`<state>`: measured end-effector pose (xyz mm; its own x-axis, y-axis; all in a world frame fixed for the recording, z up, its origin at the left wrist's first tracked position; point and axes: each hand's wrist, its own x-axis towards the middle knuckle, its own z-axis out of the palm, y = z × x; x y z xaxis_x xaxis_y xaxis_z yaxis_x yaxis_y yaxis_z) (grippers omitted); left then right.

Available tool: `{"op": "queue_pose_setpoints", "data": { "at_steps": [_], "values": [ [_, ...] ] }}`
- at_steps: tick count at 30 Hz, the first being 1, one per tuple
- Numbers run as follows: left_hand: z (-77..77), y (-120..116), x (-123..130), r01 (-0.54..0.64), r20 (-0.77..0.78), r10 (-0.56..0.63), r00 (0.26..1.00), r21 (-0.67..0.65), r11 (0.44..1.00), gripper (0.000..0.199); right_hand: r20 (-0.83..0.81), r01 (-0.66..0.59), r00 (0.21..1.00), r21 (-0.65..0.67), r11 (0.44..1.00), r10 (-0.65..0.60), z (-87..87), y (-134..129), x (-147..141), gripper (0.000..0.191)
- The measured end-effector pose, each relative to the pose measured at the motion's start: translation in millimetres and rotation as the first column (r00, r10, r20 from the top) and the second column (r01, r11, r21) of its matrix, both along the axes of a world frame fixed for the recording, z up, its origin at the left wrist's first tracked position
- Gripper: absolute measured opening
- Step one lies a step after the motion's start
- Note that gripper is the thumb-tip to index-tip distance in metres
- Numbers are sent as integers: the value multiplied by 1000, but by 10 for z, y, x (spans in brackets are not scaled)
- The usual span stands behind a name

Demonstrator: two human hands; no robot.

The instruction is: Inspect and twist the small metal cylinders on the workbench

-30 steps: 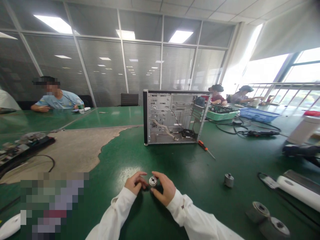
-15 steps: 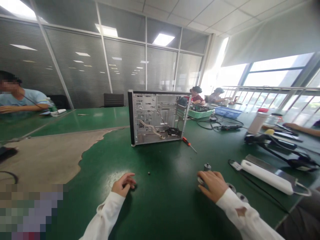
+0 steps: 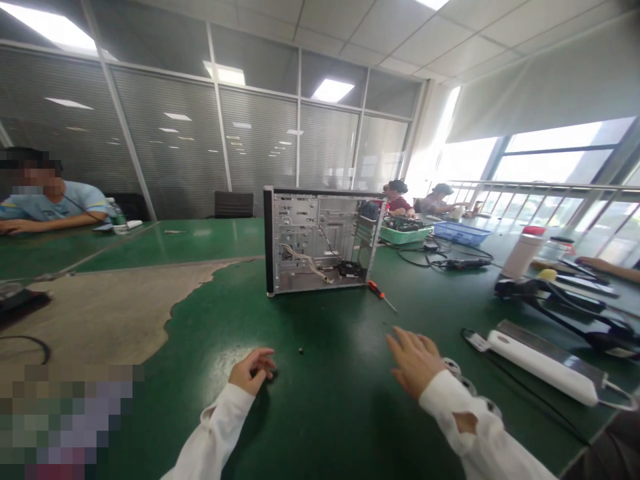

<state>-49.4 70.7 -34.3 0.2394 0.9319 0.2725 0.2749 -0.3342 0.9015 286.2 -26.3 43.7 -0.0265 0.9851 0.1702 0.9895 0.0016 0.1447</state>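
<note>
My left hand (image 3: pixel 253 371) rests at the green table (image 3: pixel 330 407) with its fingers loosely curled and apart, holding nothing. A tiny dark part (image 3: pixel 301 351) lies just right of it. My right hand (image 3: pixel 414 360) is spread, palm down, with nothing seen in it. Several round metal pieces (image 3: pixel 466 385) sit beside its wrist and sleeve, partly hidden. Beyond both hands an open computer case (image 3: pixel 325 243) stands upright, with loose cables and a black fan inside. An orange and black screwdriver (image 3: pixel 383 296) lies at the case's lower right corner.
A white power strip (image 3: pixel 543 363), a black headset-like device (image 3: pixel 565 307) and a pink-capped bottle (image 3: pixel 523 253) are on the right. Farther back are a green basket (image 3: pixel 406 233), a blue basket (image 3: pixel 461 233) and cables. People sit at the far left and far right.
My right hand has moved slightly left and its fingers have spread; the metal piece that was at its fingertips no longer shows. The camera view has shifted a little.
</note>
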Motion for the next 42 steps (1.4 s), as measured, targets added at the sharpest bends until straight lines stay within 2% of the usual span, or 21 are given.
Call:
{"op": "queue_pose_setpoints", "data": {
  "at_steps": [1, 3, 5, 7, 11, 14, 17, 19, 22, 24, 26, 29, 31, 34, 42],
  "values": [
    [5, -3, 4, -3, 1, 3, 1000, 2, 1000, 35, -65, -132, 989, -16, 991, 131, -30, 51, -210, 53],
    [12, -8, 6, -5, -3, 5, 1000, 7, 1000, 36, -204, -343, 924, -66, 937, 324, -133, 206, -619, 60],
    [17, -16, 2, -2, -12, 2, 1000, 13, 1000, 36, -265, -422, 881, -67, 904, 392, -265, 416, -956, 69],
    [18, -26, -2, -2, -22, 2, 1000, 19, 1000, 37, -266, -457, 861, -34, 889, 433, -396, 636, -1187, 61],
    [17, -41, -2, -4, -20, 4, 1000, 18, 1000, 37, -231, -562, 791, 88, 822, 566, -580, 903, -1374, 34],
    [13, -36, 2, 6, -14, -6, 1000, 19, 1000, 36, -210, -607, 751, 152, 780, 625, -631, 856, -1349, 28],
    [12, -24, 5, 8, -11, -8, 1000, 13, 1000, 35, -177, -600, 758, 189, 778, 628, -598, 657, -1170, 27],
    [12, -17, 6, 12, -2, -12, 1000, 11, 1000, 35, -161, -540, 798, 240, 807, 581, -533, 502, -920, 27],
    [13, -13, 10, 14, -5, -14, 1000, 19, 1000, 35, -166, -382, 875, 342, 859, 455, -398, 293, -333, 27],
    [15, -15, 13, 11, -26, -10, 1000, 30, 999, 34, -132, -319, 910, 384, 867, 393, -311, 170, 130, 25],
    [18, -21, 17, 9, -48, -7, 999, 38, 999, 34, -146, -160, 959, 424, 892, 241, -254, 56, 554, 25],
    [21, -32, 23, 7, -66, -4, 998, 49, 999, 33, -166, 54, 986, 343, 938, 4, -249, -91, 980, 25],
    [22, -37, 26, 6, -75, -2, 997, 54, 999, 33, -178, 143, 979, 254, 957, -99, -289, -155, 1105, 25],
    [20, -40, 29, 6, -78, -2, 997, 53, 999, 32, -226, 153, 968, 167, 974, -113, -362, -184, 1144, 25],
    [-9, -31, 19, 19, -67, -16, 998, 47, 999, 30, -299, 142, 950, 173, 975, -85, -448, -181, 1253, 26]
  ]
}}
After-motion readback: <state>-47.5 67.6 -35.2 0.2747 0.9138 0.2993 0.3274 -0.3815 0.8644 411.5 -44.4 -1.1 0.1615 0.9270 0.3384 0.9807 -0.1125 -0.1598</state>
